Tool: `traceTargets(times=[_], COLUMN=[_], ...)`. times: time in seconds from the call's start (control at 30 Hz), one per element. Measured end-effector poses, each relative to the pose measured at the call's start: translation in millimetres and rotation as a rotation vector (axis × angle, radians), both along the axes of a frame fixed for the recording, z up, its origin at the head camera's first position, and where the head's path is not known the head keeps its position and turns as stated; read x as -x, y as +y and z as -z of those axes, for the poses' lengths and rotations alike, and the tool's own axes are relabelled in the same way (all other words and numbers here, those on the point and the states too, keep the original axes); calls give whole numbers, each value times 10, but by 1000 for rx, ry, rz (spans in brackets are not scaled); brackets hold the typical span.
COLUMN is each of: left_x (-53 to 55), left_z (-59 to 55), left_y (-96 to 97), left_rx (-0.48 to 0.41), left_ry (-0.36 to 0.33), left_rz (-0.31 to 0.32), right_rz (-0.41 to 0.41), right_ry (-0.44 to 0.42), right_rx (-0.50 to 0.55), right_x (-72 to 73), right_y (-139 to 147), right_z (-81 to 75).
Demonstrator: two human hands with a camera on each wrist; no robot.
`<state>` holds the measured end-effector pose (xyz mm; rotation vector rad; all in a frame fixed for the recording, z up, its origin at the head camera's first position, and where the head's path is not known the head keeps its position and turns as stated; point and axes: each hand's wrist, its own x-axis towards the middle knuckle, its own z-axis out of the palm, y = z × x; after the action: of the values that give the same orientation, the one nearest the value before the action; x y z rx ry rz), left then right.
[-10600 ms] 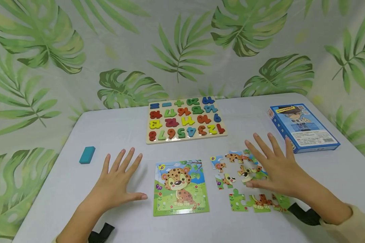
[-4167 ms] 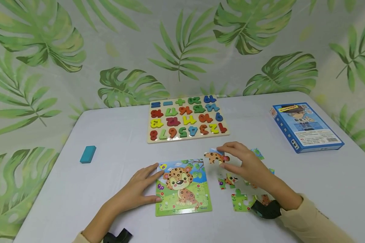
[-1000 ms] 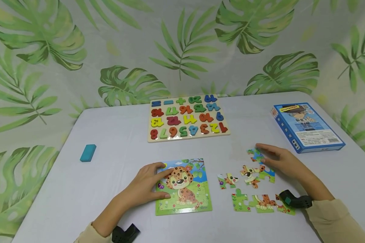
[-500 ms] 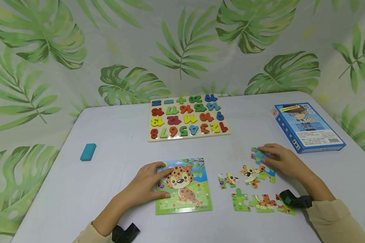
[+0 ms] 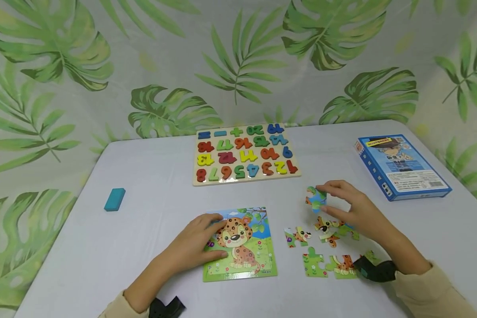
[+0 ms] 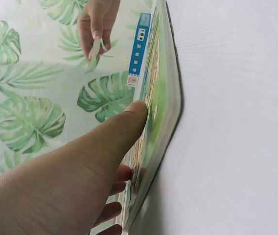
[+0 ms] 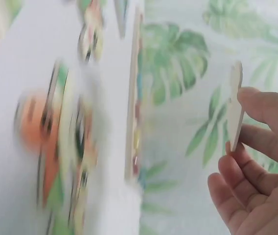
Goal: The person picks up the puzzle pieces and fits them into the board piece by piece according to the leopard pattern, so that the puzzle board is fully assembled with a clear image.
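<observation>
My left hand [image 5: 192, 240] rests on the left part of a square leopard puzzle board [image 5: 244, 263], fingers and thumb spread over it. In the left wrist view, the thumb lies on the board [image 6: 161, 110] near its edge. Thumb and fingertips of my right hand [image 5: 359, 214] pinch a jigsaw piece [image 5: 317, 199] with blue sky and green leaves, held above the table. The right wrist view shows that piece [image 7: 235, 107] edge-on. Below the right hand lie loose jigsaw pieces, among them a spotted face piece [image 5: 325, 229], a cheek piece [image 5: 298, 237] and a green flowered piece [image 5: 314, 265].
A wooden number board [image 5: 246, 154] with coloured numerals lies at the back of the white table [image 5: 155, 172]. A blue box [image 5: 405, 165] stands at the right, and a teal block [image 5: 115, 199] at the left. A leaf-printed cloth [image 5: 238, 57] hangs behind.
My right hand has lifted the leafy piece off the table and carried it left. Two top pieces with sky and spots, loose earlier, are gone from the right. My left hand came onto the board.
</observation>
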<state>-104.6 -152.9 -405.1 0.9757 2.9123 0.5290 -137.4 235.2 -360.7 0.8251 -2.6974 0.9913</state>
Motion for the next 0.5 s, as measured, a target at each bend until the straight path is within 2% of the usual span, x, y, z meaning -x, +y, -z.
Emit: traceTargets(times=[0.13,0.3,0.5], left_x=[-5,-10,12], left_z=[-14,-16,-8], left_y=[31,44,81], left_rx=[8,34,60], left_ry=[-15,14,65], left_rz=[8,4,11], right_rz=[-83,-163,-187], right_ry=[12,-84,-163], right_rx=[18,-4,-92], right_x=[-69,-98,-35], right_y=[-334,-726,-1013], right_z=[-24,44,219])
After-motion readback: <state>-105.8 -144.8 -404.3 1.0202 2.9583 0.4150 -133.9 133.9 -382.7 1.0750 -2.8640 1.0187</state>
